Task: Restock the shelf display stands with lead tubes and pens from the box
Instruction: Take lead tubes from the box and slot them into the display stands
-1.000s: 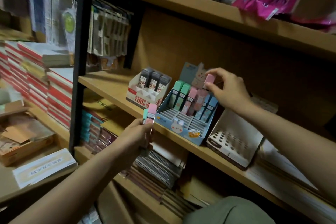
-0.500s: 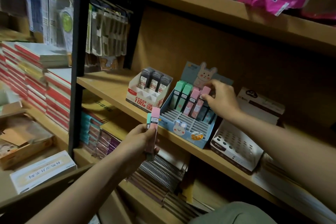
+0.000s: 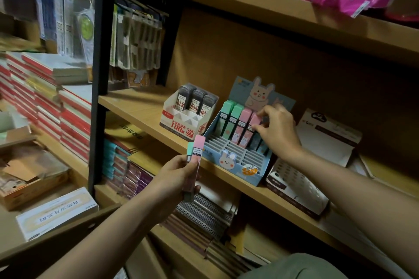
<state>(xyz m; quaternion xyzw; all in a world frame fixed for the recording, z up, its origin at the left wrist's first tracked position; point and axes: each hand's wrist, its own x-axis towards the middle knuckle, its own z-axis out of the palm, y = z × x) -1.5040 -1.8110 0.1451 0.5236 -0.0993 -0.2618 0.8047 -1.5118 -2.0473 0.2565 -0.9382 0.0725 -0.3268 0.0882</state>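
Shelf stand [image 3: 235,161]: tube [image 3: 250,130] between fingers [image 3: 264,113]

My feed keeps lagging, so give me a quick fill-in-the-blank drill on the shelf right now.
1. The left hand grips a pink plastic lead tube and a ____ one behind it.
2. The right hand pinches a ____ tube in the blue cardboard bunny stand.
3. The white cardboard stand holds ____ dark tubes.

Missing: green; pink; three

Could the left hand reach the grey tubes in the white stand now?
Probably not yet: the left hand grips pink and green tubes, though nothing blocks the grey tubes.
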